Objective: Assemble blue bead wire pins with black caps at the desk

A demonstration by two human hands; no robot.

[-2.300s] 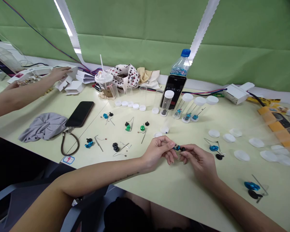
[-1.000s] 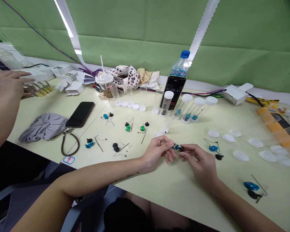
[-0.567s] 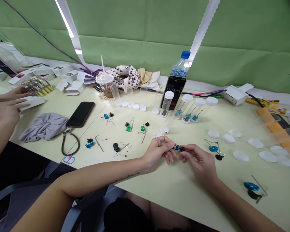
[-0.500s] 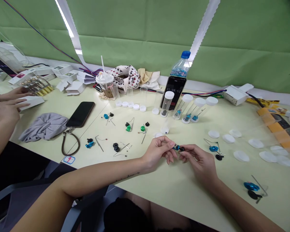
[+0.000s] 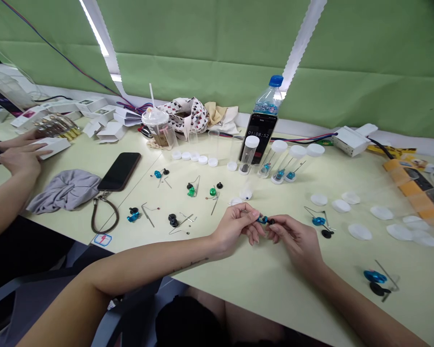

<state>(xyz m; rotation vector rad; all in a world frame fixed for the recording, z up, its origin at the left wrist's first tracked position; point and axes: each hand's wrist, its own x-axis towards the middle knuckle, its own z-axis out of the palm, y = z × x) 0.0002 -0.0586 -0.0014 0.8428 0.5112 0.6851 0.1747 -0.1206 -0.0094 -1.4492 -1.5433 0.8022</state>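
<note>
Near the table's front edge, my left hand (image 5: 238,224) pinches a small blue metal part (image 5: 262,219). My right hand (image 5: 292,236) has its fingers closed on a small black piece (image 5: 270,221) at the right end of the blue part; the two pieces touch. Right of my hands lie a blue part (image 5: 318,221) with a bent wire and a black disc (image 5: 327,234). Another blue part (image 5: 375,276) rests farther right. To the left are green parts (image 5: 191,191) and a black part (image 5: 173,220) with thin metal rods.
Clear tubes with white caps (image 5: 279,147) stand before a propped phone (image 5: 262,135) and a bottle (image 5: 269,101). White discs (image 5: 360,232) lie at right. At left are a dark phone (image 5: 119,171), a grey cloth (image 5: 68,189) and another person's hands (image 5: 20,156).
The other person's hands have shifted slightly right with the white box. My hands stay nearly in place, still together at the small parts.
</note>
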